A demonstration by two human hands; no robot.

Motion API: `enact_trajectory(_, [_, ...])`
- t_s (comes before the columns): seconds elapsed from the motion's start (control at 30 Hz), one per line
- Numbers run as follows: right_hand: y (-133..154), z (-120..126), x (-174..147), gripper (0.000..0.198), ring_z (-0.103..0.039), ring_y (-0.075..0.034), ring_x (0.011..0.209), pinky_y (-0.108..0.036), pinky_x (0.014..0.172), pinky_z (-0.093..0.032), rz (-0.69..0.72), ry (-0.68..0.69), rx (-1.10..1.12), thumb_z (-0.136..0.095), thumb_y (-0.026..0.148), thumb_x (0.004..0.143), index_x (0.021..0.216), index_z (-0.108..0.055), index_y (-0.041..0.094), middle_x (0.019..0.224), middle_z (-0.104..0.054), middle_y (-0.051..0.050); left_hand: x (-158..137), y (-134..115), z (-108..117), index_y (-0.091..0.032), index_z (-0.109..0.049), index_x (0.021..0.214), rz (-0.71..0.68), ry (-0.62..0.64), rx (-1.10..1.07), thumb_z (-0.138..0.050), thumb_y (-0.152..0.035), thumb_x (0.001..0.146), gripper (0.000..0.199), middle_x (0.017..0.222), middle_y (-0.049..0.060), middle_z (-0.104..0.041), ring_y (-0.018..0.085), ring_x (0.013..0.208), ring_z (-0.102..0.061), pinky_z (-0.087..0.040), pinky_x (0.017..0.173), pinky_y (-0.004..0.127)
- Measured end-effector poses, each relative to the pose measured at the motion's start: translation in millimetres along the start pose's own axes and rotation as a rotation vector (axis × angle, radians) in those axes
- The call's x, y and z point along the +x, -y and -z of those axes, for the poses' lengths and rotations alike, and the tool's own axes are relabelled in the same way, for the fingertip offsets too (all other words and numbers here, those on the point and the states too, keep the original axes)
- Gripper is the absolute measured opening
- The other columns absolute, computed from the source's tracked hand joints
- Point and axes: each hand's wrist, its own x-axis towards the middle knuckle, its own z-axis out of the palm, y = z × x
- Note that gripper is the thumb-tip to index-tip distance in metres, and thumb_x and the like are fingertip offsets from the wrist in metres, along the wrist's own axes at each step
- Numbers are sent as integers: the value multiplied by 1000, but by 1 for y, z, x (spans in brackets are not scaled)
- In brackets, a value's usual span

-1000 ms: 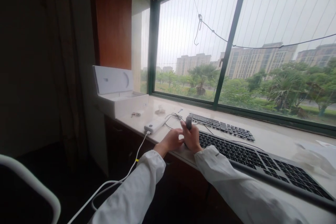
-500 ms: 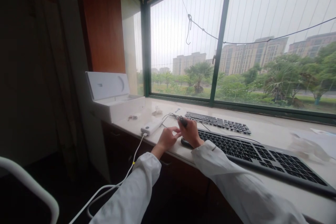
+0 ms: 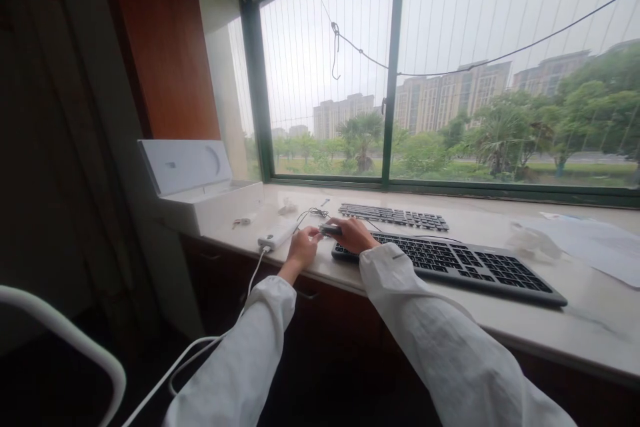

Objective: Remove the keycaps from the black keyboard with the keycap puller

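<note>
My right hand (image 3: 353, 235) is closed around a short, dark-handled tool (image 3: 331, 229); its exact kind is too small to tell. The tool lies nearly level, its lighter end pointing left at the pinched fingertips of my left hand (image 3: 303, 247). Whether those fingertips hold a small piece or the tool's end, I cannot make out. Under and to the right of my right hand is a black keyboard (image 3: 450, 265) on the pale counter. Behind it lie dark keys in rows (image 3: 395, 216). A thin black cable (image 3: 317, 212) is bunched just beyond my hands.
A white power strip (image 3: 275, 236) with a white cord (image 3: 256, 273) lies left of my hands. An open white box (image 3: 220, 203) stands at the counter's left end. Crumpled clear plastic (image 3: 535, 239) and white paper (image 3: 595, 247) lie at the right. The window (image 3: 325, 93) rises behind.
My view has shifted right. The dark-handled tool has tipped from slanting up to nearly level, and my right hand has turned with it. My left fingertips are now at its lighter end.
</note>
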Motion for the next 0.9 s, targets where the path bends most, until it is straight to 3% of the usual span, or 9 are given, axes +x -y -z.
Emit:
enact_trajectory(0.2, [6, -2, -2, 26, -66, -20, 74, -24, 63, -35, 5, 3, -32, -57, 42, 84, 104, -67, 30, 77, -72, -2, 0, -1, -1, -16, -66, 92, -28, 35, 9, -51, -22, 86, 18, 86, 6, -70, 17, 76, -64, -47, 72, 26])
enact_trajectory(0.37, [9, 8, -3, 26, -66, -21, 76, -25, 64, -35, 1, 3, -149, -55, 35, 86, 109, -67, 32, 81, -72, -5, -3, -5, -1, -17, -63, 99, -77, 10, -27, -48, -22, 88, 19, 96, 6, -69, 15, 71, -64, -47, 69, 25])
enact_trajectory(0.53, [2, 22, -6, 23, -65, -20, 72, -25, 61, -34, -4, 3, -106, -56, 41, 86, 100, -69, 29, 77, -71, -5, -8, -8, -1, -21, -58, 105, -185, -21, -118, -58, -28, 84, 23, 93, 2, -69, 11, 61, -62, -47, 63, 24])
enact_trajectory(0.7, [0, 27, -3, 31, -61, -17, 66, -23, 58, -33, -33, 73, -22, -55, 50, 85, 81, -69, 23, 69, -67, -4, -11, -12, 0, -20, -63, 94, -232, 11, -160, -60, -35, 83, 19, 97, 2, -69, 10, 59, -61, -47, 61, 22])
enact_trajectory(0.9, [1, 42, 0, 37, -61, -16, 66, -23, 57, -33, 4, 217, -131, -46, 48, 89, 78, -66, 19, 70, -67, -5, -11, -12, 0, -19, -67, 90, -178, 8, -108, -54, -38, 87, 23, 84, 3, -71, 14, 62, -63, -46, 61, 23])
